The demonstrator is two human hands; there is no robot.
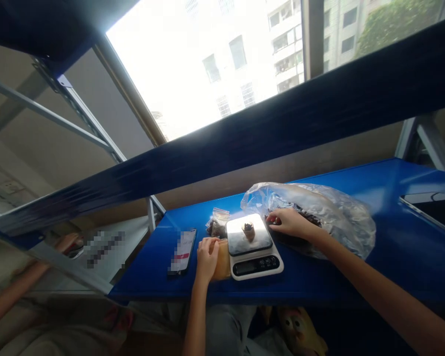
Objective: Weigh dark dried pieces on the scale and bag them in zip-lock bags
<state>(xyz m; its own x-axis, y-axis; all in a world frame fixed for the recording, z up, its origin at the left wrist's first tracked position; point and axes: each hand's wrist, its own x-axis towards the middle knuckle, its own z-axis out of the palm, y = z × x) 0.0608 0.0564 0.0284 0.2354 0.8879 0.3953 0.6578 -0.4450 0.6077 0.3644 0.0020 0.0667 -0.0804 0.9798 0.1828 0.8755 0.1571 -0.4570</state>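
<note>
**Two hands beside a scale with a small cup**

The scale (255, 267) is white and lies on the blue shelf (144, 282), between the two hands. On its shiny plate stands a small cup (248, 231), near the middle, with something dark at its top. The display is dark, and I cannot read a number on it.

The right hand (287, 222) is just beside the right edge of the plate, over the open side of a large clear bag (346, 212) with dark pieces (309, 216) in it. Its fingers are bent and close together; whether they pinch a piece, I cannot tell. The left hand (206, 257) is on a tan packet (222, 262), which lies along the left side of the scale. These fingers are a little curled, and I cannot tell if they grip the packet or only rest on it.

Behind the left hand is a small zip bag (219, 222) with dark contents. To the left lies a phone (183, 251), near this hand but apart from it. At the far left, the arm (20, 289) of another person reaches over a pale surface (129, 242).
</note>
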